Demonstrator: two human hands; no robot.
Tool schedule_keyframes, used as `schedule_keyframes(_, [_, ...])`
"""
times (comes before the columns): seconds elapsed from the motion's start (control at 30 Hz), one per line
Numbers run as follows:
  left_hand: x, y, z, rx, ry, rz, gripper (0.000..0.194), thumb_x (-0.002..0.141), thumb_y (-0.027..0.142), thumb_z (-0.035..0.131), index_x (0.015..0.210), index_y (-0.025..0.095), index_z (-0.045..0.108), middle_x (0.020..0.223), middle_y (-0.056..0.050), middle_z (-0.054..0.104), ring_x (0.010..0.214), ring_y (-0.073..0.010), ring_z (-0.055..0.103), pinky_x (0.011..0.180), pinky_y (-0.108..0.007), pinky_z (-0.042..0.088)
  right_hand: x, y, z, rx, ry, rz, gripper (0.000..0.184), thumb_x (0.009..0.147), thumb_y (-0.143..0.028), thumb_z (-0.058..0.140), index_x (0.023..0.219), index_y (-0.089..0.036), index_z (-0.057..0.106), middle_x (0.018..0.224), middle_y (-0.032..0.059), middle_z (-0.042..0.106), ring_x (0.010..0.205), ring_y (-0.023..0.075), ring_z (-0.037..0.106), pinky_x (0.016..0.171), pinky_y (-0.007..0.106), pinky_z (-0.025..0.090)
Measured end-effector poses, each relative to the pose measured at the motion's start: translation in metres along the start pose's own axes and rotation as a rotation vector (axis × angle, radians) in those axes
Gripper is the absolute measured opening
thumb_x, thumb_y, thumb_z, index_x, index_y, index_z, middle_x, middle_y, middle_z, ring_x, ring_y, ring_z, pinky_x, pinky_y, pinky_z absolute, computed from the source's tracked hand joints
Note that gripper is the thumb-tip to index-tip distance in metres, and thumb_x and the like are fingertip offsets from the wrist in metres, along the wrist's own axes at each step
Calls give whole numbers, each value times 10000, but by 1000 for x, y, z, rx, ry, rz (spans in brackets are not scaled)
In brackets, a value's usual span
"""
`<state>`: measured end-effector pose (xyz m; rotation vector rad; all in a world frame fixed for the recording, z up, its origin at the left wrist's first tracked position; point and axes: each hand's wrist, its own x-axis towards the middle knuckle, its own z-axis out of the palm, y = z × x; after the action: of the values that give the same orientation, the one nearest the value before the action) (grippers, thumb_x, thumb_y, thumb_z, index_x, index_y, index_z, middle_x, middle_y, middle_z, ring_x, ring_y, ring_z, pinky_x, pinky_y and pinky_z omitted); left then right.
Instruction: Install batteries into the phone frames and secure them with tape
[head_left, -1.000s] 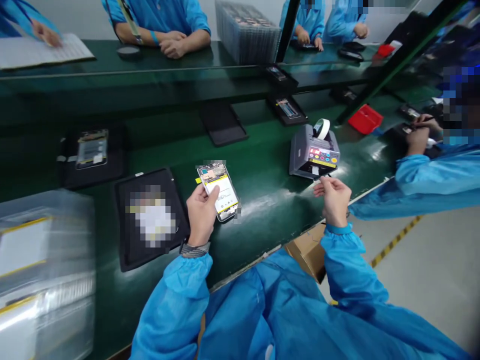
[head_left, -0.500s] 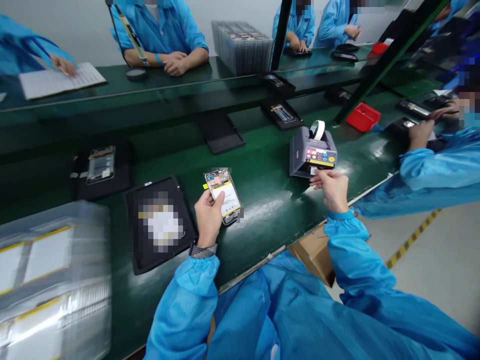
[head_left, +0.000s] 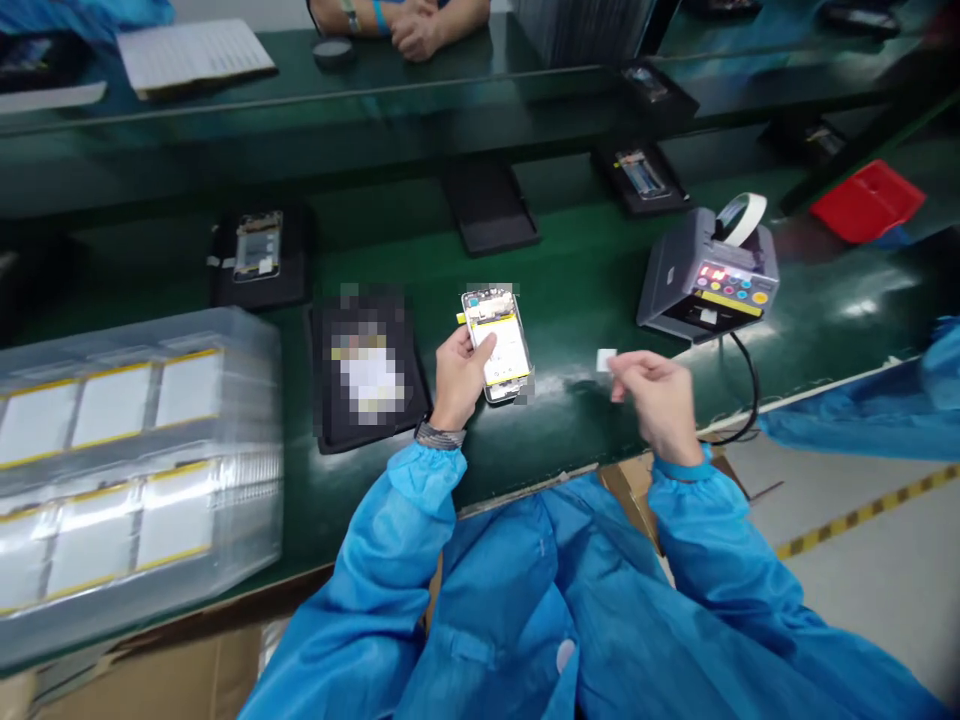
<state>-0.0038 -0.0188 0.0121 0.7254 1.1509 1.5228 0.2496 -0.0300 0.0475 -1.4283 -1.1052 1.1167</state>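
My left hand grips an opened phone by its left side, thumb on the white battery. The phone's circuit board shows at the top, and a yellow tab sticks out on the left. Between the thumb and fingers of my right hand is a small white piece of tape, held above the green bench. Behind that hand stands a grey tape dispenser with a white tape roll on top and another bit of tape at its front slot.
Left of me lies a clear plastic tray of white batteries. A black tray with blurred-out contents sits beside my left hand. Further black trays, some with phones, line the bench. A red bin stands right. A co-worker's hands rest across the bench.
My right hand has drawn away from the dispenser towards the phone, bringing the piece of tape. My left hand still holds the phone. The head view has tilted down and turned left.
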Motion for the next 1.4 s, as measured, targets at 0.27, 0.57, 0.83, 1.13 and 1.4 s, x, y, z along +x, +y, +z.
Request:
schedule_keyframes(0.27, [-1,-2,1,4,-18,23,503,714,430,881,1085,140,704,1129,-140,764,1099,-312,719,939,-429,586,-27,12,86,-10,-253,40,396,722,-549,826,764,-184,678,536,-20,579,469,113,483,478,246,380])
schedule_keyframes(0.57, [-1,0,2,-18,-15,22,515,703,444,893,1084,155,703,1094,-115,776,1013,-290,740,888,-400,599,-24,19,92,-29,-257,7,369,747,-526,804,772,-181,675,530,-26,560,480,113,463,499,251,358])
schedule_keyframes(0.83, [0,0,2,-6,5,27,511,701,451,891,1073,155,704,1081,-118,775,1023,-298,737,903,-410,591,-24,23,96,-46,-252,-7,353,746,-519,788,766,-188,667,535,-27,553,484,117,450,516,259,366])
schedule_keyframes(1.13, [0,-1,1,10,4,43,490,716,464,882,1065,164,716,1095,-104,777,1042,-280,732,911,-380,584,-25,25,97,-68,-235,-16,339,756,-503,785,769,-187,663,537,-27,559,489,121,472,518,259,385])
schedule_keyframes(1.4, [0,-1,1,15,18,57,475,717,452,882,1053,160,716,1082,-105,779,1020,-280,736,902,-384,586,-25,25,99,-97,-231,-39,316,777,-488,764,779,-190,659,532,-33,546,493,122,460,532,264,379])
